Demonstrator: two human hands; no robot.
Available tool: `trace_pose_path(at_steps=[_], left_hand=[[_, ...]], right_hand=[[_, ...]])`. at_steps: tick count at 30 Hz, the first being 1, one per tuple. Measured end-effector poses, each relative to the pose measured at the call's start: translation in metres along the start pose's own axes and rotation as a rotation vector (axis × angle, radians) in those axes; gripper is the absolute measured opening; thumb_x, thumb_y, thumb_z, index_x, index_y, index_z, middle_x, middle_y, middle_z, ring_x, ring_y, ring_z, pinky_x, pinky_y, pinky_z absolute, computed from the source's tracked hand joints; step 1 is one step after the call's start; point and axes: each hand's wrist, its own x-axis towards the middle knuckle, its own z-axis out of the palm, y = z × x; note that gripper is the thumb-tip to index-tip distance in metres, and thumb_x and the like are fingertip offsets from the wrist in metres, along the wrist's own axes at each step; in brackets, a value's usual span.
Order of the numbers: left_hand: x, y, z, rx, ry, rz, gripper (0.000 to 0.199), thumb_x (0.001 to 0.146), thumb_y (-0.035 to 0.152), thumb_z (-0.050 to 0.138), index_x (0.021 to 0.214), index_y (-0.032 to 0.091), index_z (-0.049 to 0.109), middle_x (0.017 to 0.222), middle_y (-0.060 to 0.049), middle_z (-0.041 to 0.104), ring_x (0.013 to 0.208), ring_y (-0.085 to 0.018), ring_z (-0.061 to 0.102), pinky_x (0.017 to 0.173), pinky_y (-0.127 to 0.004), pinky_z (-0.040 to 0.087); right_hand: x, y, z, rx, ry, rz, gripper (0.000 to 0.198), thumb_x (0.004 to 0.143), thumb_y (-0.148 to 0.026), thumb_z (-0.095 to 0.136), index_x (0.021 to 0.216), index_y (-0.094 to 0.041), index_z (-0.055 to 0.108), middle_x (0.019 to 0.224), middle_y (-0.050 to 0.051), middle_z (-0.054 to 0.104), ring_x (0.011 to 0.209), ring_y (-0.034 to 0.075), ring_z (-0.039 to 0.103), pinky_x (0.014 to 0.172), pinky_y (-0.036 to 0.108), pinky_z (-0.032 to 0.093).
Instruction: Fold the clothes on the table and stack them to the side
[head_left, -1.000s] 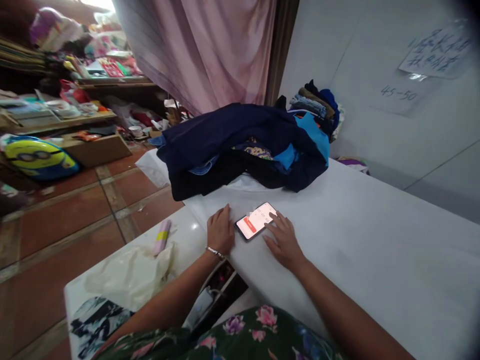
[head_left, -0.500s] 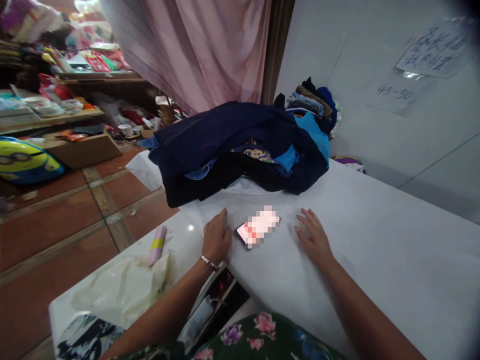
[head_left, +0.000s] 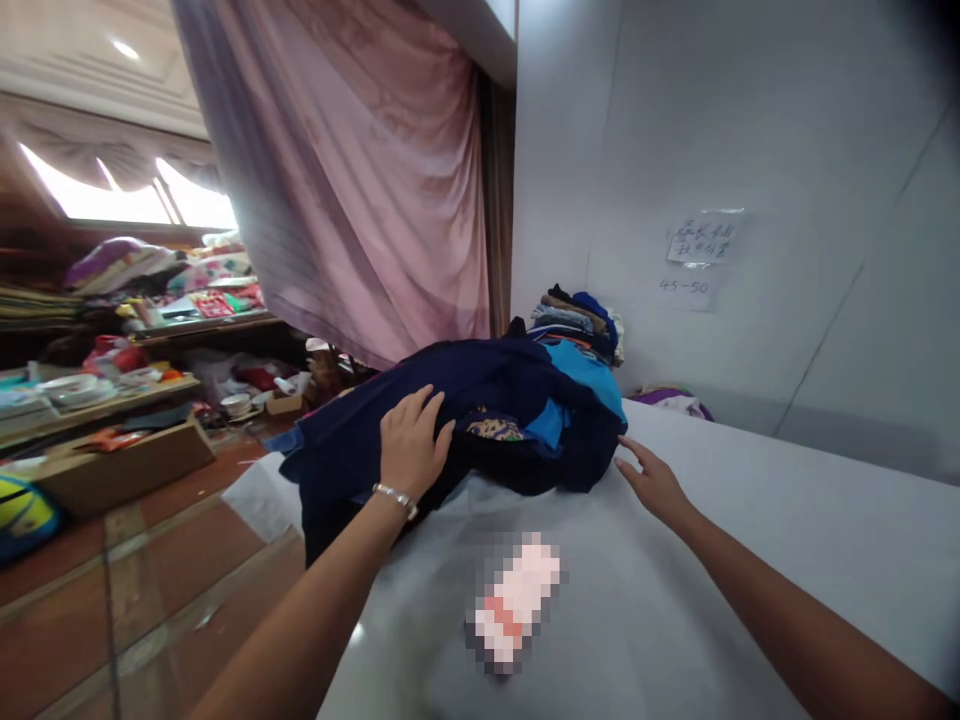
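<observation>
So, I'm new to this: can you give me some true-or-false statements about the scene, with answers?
1. The left fingers are spread at a crumpled pile of dark navy and bright blue clothes. True, though contact is unclear.
2. The right fingers grip the flat rectangular phone with a pale pink screen. False: they are open near the pile's right end; the phone lies on the white table.
3. A draped pink cloth curtain hangs beyond the pile. True.
4. The lower white paper note on the grey wall reads "70-80". False: "45-50".
</observation>
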Motion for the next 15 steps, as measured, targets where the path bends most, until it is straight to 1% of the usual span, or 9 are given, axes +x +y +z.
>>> trace_pose_path(at_steps=[3, 6, 9, 11, 13, 15], left_hand=[[0.053, 0.002, 0.019, 0.09, -0.077, 0.022, 0.046, 0.087, 0.038, 0.048, 0.129, 0.018, 0.052, 0.139, -0.012, 0.047, 0.126, -0.03, 0.04, 0.099, -0.046, 0.032], [0.095, 0.011, 0.041, 0.128, -0.173, 0.071, 0.049, 0.084, 0.041, 0.053, 0.129, 0.02, 0.051, 0.137, -0.012, 0.049, 0.123, -0.03, 0.041, 0.097, -0.045, 0.033], [0.126, 0.026, 0.063, 0.124, -0.302, 0.111, 0.047, 0.081, 0.041, 0.058, 0.123, 0.02, 0.055, 0.129, -0.014, 0.055, 0.119, -0.03, 0.045, 0.096, -0.044, 0.033], [0.142, 0.034, 0.076, 0.092, -0.42, 0.069, 0.04, 0.079, 0.037, 0.061, 0.114, 0.019, 0.061, 0.122, -0.016, 0.06, 0.116, -0.031, 0.048, 0.095, -0.044, 0.033], [0.157, 0.038, 0.084, 0.049, -0.516, 0.011, 0.027, 0.078, 0.032, 0.059, 0.1, 0.017, 0.066, 0.111, -0.018, 0.065, 0.11, -0.031, 0.053, 0.092, -0.044, 0.035], [0.172, 0.039, 0.087, -0.021, -0.526, -0.014, 0.023, 0.081, 0.029, 0.055, 0.094, 0.015, 0.067, 0.103, -0.02, 0.067, 0.105, -0.03, 0.056, 0.088, -0.042, 0.037]], right_hand=[[0.02, -0.01, 0.004, 0.055, 0.018, 0.02, 0.055, 0.081, -0.043, 0.051, 0.132, -0.023, 0.05, 0.126, 0.01, 0.06, 0.11, 0.028, 0.058, 0.087, 0.044, 0.05], [0.024, -0.014, 0.008, 0.149, 0.007, 0.027, 0.056, 0.08, -0.041, 0.053, 0.133, -0.024, 0.048, 0.123, 0.01, 0.062, 0.109, 0.026, 0.059, 0.089, 0.044, 0.049], [0.006, -0.013, 0.005, 0.226, -0.053, 0.021, 0.056, 0.08, -0.04, 0.055, 0.132, -0.023, 0.049, 0.121, 0.01, 0.063, 0.111, 0.025, 0.059, 0.089, 0.043, 0.05], [-0.013, -0.01, -0.003, 0.252, -0.103, 0.039, 0.054, 0.08, -0.041, 0.055, 0.131, -0.022, 0.051, 0.119, 0.011, 0.064, 0.11, 0.025, 0.06, 0.087, 0.042, 0.051], [-0.034, -0.004, -0.015, 0.266, -0.139, 0.08, 0.051, 0.081, -0.042, 0.056, 0.128, -0.023, 0.054, 0.117, 0.01, 0.065, 0.107, 0.025, 0.061, 0.086, 0.041, 0.052], [-0.054, 0.005, -0.031, 0.282, -0.148, 0.146, 0.047, 0.08, -0.045, 0.058, 0.122, -0.024, 0.059, 0.113, 0.009, 0.067, 0.105, 0.025, 0.063, 0.087, 0.042, 0.052]])
